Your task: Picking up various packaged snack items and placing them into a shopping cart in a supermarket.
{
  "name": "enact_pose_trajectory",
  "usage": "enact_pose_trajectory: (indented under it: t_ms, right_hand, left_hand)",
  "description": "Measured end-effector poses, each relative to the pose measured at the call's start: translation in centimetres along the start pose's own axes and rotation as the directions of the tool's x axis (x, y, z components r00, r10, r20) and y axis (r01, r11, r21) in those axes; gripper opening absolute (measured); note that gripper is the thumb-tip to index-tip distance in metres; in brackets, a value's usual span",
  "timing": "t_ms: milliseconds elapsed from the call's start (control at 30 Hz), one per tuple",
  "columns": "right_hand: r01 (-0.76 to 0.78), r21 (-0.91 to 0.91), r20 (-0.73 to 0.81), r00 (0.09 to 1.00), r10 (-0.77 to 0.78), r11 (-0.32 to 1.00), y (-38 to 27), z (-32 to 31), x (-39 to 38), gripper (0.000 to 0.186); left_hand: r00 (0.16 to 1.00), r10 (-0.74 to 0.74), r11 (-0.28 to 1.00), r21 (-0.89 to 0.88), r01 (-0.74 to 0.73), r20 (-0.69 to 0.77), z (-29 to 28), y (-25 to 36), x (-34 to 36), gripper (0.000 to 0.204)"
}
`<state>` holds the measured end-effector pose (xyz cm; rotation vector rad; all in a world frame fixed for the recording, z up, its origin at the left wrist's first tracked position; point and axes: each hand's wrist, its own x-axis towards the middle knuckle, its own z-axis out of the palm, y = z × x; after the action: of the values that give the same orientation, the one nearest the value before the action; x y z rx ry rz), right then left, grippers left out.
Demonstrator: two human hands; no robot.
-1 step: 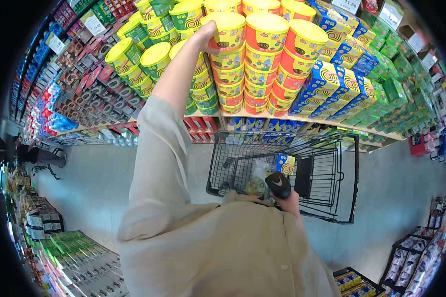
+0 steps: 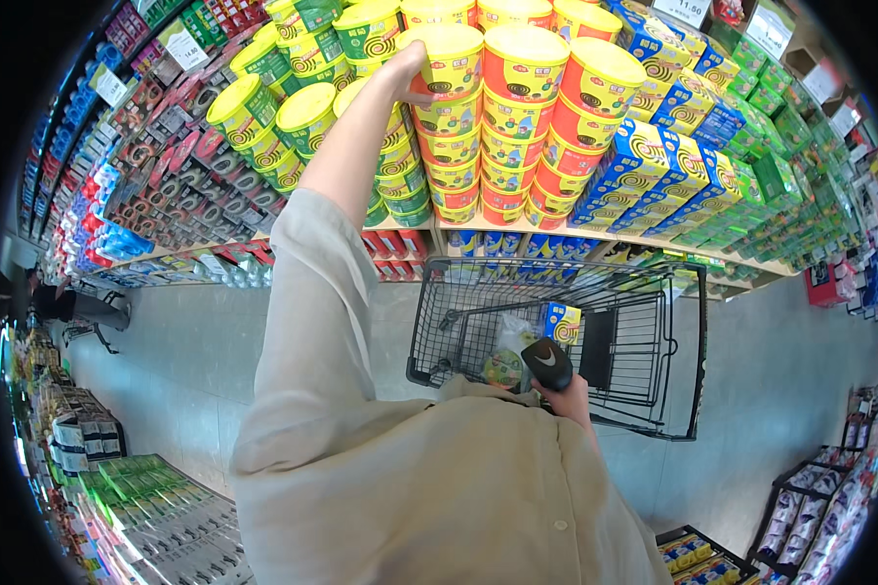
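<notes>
My left hand [image 2: 413, 74] reaches up to the shelf and grips the left side of a round yellow-and-red tub [image 2: 451, 70] with a yellow lid. That tub tops a stack of similar ones, with a coil pattern on their sides; some of my fingers are hidden behind it. Low in front of my body, my right hand [image 2: 570, 398] is closed around a black handheld scanner [image 2: 547, 365] with a rounded head. Just beyond it stands a black wire shopping cart [image 2: 634, 292], holding a blue-and-yellow box [image 2: 563, 323] and a clear plastic bag [image 2: 507, 356] with something green inside.
Beside the held tub are more red-yellow tub stacks [image 2: 518, 107], with green-yellow tubs [image 2: 305, 122] to the left. Blue-yellow boxes [image 2: 639, 171] fill the shelf rightward. Far left, a person [image 2: 83, 307] is on the grey floor [image 2: 195, 331]. Behind me stand display racks [image 2: 166, 507].
</notes>
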<state>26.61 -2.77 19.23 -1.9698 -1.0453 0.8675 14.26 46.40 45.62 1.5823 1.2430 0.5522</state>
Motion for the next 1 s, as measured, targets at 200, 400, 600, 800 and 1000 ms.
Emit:
enact_pose_trajectory:
  t_ms: [200,400,600,800,1000]
  right_hand:
    - [0.035,0.004,-0.042,0.999,-0.035,0.999,-0.1,0.7,-0.2,0.038]
    - [0.064,-0.026,-0.061,0.996,-0.066,0.998,0.3,1.5,-0.4,0.038]
    - [0.122,-0.056,-0.099,0.987,-0.127,0.991,0.6,2.4,-0.6,0.040]
    - [-0.066,-0.062,-0.064,0.996,0.062,0.996,-0.1,3.0,-1.3,0.045]
    - [-0.156,-0.018,-0.145,0.978,0.151,0.988,-1.0,4.3,-3.3,0.046]
  left_hand:
    - [0.998,0.065,0.994,-0.091,-0.065,-0.008,0.9,-0.2,-0.1,0.049]
    - [0.998,-0.035,0.998,-0.049,0.033,-0.051,0.2,-1.0,1.2,0.055]
    - [0.990,0.077,0.975,-0.198,-0.100,-0.121,0.5,-4.6,2.3,0.081]
    - [0.851,0.510,0.859,0.138,-0.494,-0.126,10.5,-21.0,-5.6,0.058]
    - [0.818,-0.006,0.804,0.489,-0.338,0.576,18.7,-48.2,-18.7,0.042]
